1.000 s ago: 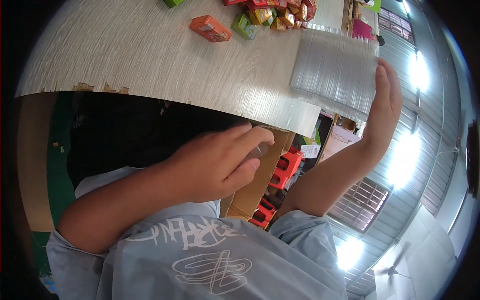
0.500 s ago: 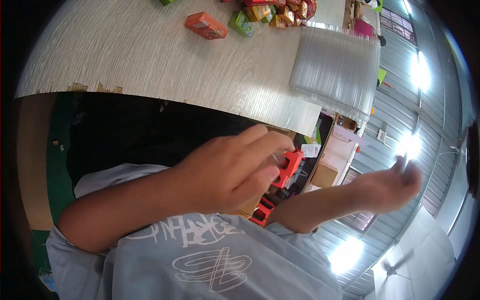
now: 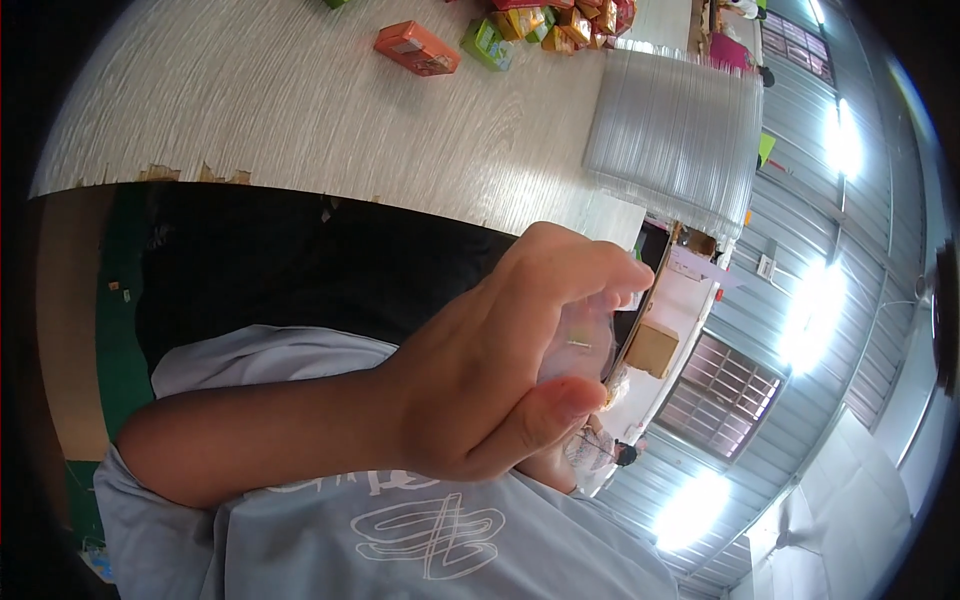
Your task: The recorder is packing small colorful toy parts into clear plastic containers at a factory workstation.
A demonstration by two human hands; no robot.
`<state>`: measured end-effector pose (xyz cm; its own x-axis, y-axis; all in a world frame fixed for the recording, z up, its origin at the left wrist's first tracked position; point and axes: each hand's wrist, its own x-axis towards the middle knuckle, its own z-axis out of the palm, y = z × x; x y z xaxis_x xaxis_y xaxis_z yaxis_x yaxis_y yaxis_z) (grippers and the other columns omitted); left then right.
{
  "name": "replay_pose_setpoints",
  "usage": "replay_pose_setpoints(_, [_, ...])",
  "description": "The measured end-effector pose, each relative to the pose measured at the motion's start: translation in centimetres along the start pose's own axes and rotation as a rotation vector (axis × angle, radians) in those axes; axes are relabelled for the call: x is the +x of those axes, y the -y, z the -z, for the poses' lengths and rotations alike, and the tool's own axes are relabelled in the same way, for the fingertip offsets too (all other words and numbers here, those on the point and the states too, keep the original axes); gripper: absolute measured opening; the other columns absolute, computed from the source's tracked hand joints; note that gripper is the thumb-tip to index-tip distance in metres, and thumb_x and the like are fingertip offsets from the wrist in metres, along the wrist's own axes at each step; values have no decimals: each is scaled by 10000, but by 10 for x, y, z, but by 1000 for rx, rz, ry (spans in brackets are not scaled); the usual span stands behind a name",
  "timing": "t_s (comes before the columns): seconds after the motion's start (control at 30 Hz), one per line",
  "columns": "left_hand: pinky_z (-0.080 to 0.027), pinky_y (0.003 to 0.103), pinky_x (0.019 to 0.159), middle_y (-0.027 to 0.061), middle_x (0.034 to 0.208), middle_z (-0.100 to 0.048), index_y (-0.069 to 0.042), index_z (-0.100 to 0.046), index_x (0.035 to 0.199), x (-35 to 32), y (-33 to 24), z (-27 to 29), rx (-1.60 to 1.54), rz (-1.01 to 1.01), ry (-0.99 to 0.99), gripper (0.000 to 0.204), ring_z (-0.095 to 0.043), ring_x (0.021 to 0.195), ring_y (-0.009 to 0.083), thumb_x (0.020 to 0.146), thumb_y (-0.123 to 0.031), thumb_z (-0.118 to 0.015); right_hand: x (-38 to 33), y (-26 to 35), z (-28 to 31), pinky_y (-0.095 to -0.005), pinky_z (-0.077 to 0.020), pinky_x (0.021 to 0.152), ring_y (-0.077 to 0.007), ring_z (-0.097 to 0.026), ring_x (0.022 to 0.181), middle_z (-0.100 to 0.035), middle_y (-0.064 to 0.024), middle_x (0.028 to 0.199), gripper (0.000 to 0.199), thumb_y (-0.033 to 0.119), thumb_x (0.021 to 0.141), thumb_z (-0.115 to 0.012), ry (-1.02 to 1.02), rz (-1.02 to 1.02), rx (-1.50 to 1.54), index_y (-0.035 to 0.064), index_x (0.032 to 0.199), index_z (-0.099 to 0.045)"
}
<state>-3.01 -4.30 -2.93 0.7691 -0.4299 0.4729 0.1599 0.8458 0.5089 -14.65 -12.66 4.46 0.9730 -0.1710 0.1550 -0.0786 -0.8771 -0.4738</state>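
Observation:
My left hand [image 3: 490, 350] is in front of my chest, below the table's near edge, with fingers curled and thumb opposite. Between fingers and thumb sits a clear, see-through plastic piece [image 3: 580, 345] with a small yellowish mark; its exact kind does not show. My right hand [image 3: 550, 466] is mostly hidden behind the left one. Only a bit near its wrist shows, and its fingers cannot be seen.
On the wood-grain table [image 3: 300, 120] lie an orange-red box [image 3: 418, 49], a green box [image 3: 487, 45] and a pile of small colourful boxes [image 3: 570, 25]. A stack of clear plastic sheets or trays [image 3: 672, 120] stands at the right. Beyond are a cardboard box [image 3: 652, 348] and a person [image 3: 597, 445].
My right hand has come in from the far right to behind my left hand. My left hand has moved slightly right, covering the red items seen before.

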Motion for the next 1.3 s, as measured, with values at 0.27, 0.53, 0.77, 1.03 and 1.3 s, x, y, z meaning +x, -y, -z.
replay_pose_setpoints(0.27, [-463, 428, 1011, 199, 1232, -472, 38, -307, 1473, -2, -8, 7, -66, 199, 45, 716, -565, 1120, 253, 1057, -525, -454, 3, -8, -6, -413, -494, 877, -319, -585, 1046, -560, -227, 1187, 440, 449, 1015, -612, -82, -92, 351, 11, 1051, -622])
replay_pose_setpoints(0.53, [-466, 373, 993, 202, 1272, -506, 53, -262, 1519, -2, -12, 10, -54, 249, 4, 750, -572, 1107, 223, 1064, -520, -431, 22, 5, 41, -384, -487, 784, -253, -586, 928, -633, -206, 1080, 448, 466, 993, -633, -331, -141, 89, 22, 933, -631])
replay_pose_setpoints(0.77, [-476, 366, 957, 213, 1240, -541, 75, -373, 1464, 4, -7, 4, 197, 101, -15, 630, -593, 1061, 253, 1063, -398, -487, 36, 12, 30, -399, -498, 854, -308, -602, 1053, -598, -213, 1211, 451, 424, 924, -716, -64, -39, 131, 0, 1067, -655])
replay_pose_setpoints(1.03, [-492, 364, 914, 207, 1214, -566, 82, -380, 1462, 7, -12, 8, 253, 119, 33, 601, -604, 999, 246, 1062, -360, -458, 29, 10, 34, -401, -513, 868, -315, -631, 1031, -651, -232, 1142, 411, 376, 930, -685, -78, -290, 243, -23, 1024, -669])
replay_pose_setpoints(1.3, [-481, 304, 793, 154, 1125, -547, 60, -378, 1451, 15, -20, 19, 115, 267, 53, 669, -575, 877, 161, 1043, -458, -490, 39, -6, 92, -307, -519, 655, -232, -622, 806, -637, -255, 1080, 330, 312, 992, -609, -215, -144, 190, -14, 939, -597])
